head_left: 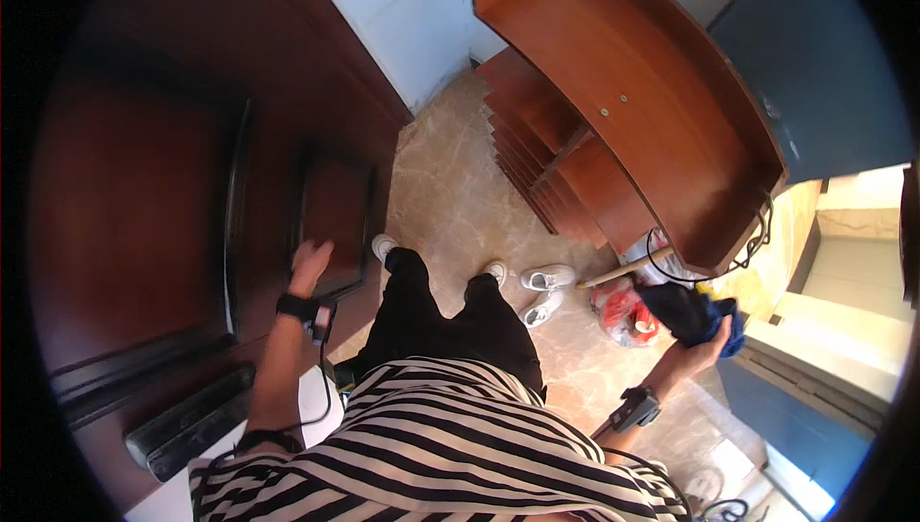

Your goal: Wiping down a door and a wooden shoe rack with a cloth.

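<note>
My right hand [707, 354] is closed around a bunched dark blue and black cloth [692, 317] at the right. Some of the cloth hangs out past my fingers, and a bit of yellow shows behind it. My left hand [311, 265] is in front of the dark reddish-brown panelled door [134, 225], with its fingers curled and nothing visible in them. Whether it touches the door I cannot tell. Both wrists carry strapped-on devices with cables.
A reddish-brown wooden lectern [652, 81] with a slanted top stands ahead; a black cable [767, 225] hangs from it. Below are white shoes [543, 294], a wooden stick [623, 268] and red and clear plastic bags [628, 316] on the marbled floor [441, 177]. A blue door [815, 71] stands at right.
</note>
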The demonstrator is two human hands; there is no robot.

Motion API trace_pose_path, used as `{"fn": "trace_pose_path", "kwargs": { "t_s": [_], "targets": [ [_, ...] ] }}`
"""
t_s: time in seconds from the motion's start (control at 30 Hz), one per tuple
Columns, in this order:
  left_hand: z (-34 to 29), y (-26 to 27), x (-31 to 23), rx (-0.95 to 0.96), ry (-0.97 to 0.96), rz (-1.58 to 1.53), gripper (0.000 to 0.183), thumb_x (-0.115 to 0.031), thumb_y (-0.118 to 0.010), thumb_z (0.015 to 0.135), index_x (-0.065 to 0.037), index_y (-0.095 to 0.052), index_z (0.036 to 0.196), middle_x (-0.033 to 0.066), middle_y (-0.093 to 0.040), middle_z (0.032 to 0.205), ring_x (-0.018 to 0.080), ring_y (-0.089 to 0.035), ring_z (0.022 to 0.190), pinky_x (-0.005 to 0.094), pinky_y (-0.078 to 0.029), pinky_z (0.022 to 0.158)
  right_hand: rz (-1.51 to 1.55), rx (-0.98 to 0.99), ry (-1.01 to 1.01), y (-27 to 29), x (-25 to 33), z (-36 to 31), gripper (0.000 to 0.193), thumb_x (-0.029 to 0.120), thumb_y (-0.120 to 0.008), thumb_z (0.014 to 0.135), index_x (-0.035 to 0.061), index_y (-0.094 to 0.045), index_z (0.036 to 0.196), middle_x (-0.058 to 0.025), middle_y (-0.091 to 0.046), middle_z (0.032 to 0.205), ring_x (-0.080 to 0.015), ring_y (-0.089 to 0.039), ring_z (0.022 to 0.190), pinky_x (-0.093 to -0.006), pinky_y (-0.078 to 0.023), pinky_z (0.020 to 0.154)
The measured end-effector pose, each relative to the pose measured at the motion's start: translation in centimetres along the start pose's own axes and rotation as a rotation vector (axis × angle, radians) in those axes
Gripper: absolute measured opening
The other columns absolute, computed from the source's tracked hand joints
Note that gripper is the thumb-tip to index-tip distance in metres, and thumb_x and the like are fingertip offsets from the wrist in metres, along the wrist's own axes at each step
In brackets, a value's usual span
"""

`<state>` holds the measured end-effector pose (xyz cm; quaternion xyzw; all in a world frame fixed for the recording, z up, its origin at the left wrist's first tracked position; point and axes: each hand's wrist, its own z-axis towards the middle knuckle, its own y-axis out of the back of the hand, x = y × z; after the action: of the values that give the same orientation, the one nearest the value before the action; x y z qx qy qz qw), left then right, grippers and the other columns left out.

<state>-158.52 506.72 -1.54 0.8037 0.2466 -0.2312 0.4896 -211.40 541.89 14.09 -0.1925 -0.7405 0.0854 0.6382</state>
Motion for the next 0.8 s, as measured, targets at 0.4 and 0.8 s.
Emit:
{"fn": "trace_pose_path", "kwargs": {
  "t_s": [0.4, 0.8],
  "targets": [
    [-2.2, -17.7, -26.1, 1.092, -0.380, -0.093, 0.057, -0.052, -0.046, 0.088, 0.000, -0.056, 0.108, 0.0132, -0.061, 0.096, 0.0203, -0.056, 0.092, 0.0319, -0.044, 0.080, -0.713, 0.760, -0.375, -2.6, -14.8, -8.0, 0.043, -0.002, -0.059, 0.069, 0.0009, -0.051, 0.111, -0.0044, -0.057, 0.099, -0.0139, -0.054, 0.086, -0.0259, -0.044, 0.078],
    [2.6, -22.0, -12.3, 0.424, -0.263, -0.866, 0.023, -0.017, -0.062, 0.085, -0.001, -0.057, 0.101, 0.0017, -0.059, 0.086, 0.0076, -0.054, 0.081, 0.0236, -0.045, 0.071, -0.412, 0.968, -1.107, -10.2, -29.1, -11.8, 0.033, 0.011, -0.058, 0.071, 0.0036, -0.057, 0.103, -0.0087, -0.059, 0.103, -0.0223, -0.057, 0.092, -0.0325, -0.043, 0.087]
  ]
}}
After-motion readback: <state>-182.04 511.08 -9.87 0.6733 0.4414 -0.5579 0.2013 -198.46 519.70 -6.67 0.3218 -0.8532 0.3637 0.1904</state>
